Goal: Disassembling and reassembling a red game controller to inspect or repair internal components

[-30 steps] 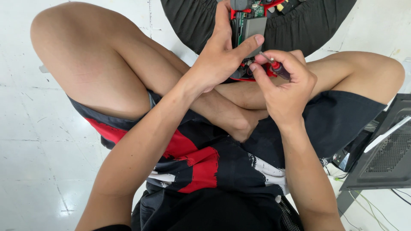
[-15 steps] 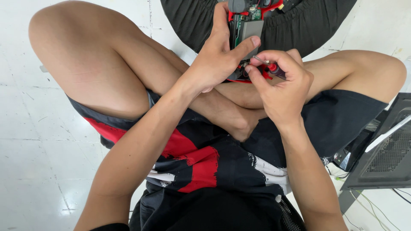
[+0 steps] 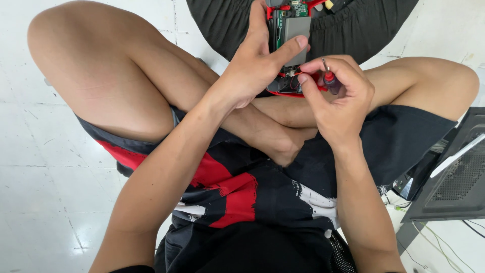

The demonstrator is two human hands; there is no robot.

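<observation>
Over the crossed legs, the small opened device w/ red frame, green circuit board and grey metal block (image 3: 292, 30) rests on the shin, partly on a dark cloth (image 3: 364, 25). Left hand (image 3: 255, 71) clamps it, thumb across the block. Right hand (image 3: 338, 98) pinches a small red-handled screwdriver (image 3: 329, 80) at the lower edge. Risks: tip could slip and gouge the board; a loose screw could drop into the lap; unsteady support may let the device tip.

device (image 3: 292, 30) cut off at top edge, lower part hidden behind left hand (image 3: 252, 71)
</observation>
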